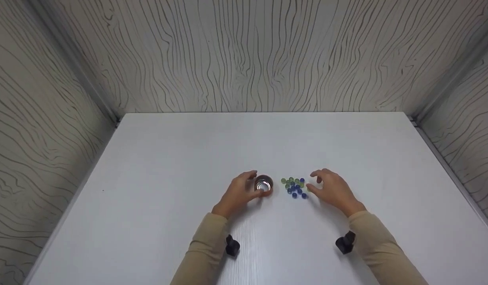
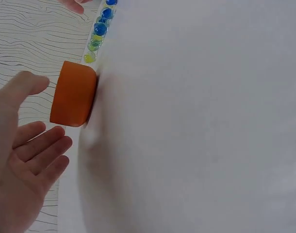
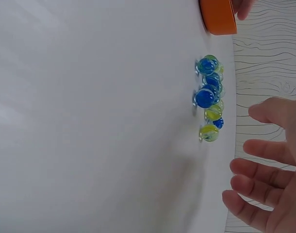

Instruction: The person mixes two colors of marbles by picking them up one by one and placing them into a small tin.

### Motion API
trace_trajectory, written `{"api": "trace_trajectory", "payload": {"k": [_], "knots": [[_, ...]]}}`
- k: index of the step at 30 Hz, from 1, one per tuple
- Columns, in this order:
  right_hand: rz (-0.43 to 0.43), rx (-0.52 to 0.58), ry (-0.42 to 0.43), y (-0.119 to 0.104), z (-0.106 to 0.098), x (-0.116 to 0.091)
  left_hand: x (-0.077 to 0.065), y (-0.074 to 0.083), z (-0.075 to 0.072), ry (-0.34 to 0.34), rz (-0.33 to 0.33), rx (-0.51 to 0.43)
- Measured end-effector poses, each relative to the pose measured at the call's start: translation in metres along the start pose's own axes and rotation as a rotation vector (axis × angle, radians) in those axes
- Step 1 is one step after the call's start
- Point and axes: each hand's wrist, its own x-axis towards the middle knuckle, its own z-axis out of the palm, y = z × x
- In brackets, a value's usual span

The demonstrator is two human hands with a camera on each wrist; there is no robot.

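A small round bowl (image 1: 263,185), orange outside and shiny metal inside, stands upright on the white table. My left hand (image 1: 239,190) is at its left side, thumb and fingers spread around it. In the left wrist view a gap shows between the thumb and the orange wall (image 2: 74,94). Right of the bowl lies a loose cluster of glass marbles, several blue (image 1: 299,191) and several yellow-green (image 1: 291,179). My right hand (image 1: 334,190) hovers at the cluster's right edge with relaxed, parted fingers and holds nothing. Its thumb tip overlaps a yellow-green marble in the head view.
The white table (image 1: 180,150) reaches back to a panel (image 1: 244,55) with a wood-grain line pattern. Similar panels stand on the left and right. Black camera mounts (image 1: 232,246) sit at both wrists, close over the table.
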Motion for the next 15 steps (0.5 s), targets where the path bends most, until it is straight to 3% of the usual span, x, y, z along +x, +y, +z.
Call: {"api": "trace_trajectory", "payload": {"k": [7,15], "knots": [[0.031,0.006,-0.079,0.0029,0.0012,-0.0013,0.0007,-0.0038,0.0073,-0.003,0.034,0.005],[0.029,0.004,-0.097,0.0031,0.0034,-0.001,0.0028,-0.0058,0.0099,0.005,0.074,0.0]]}}
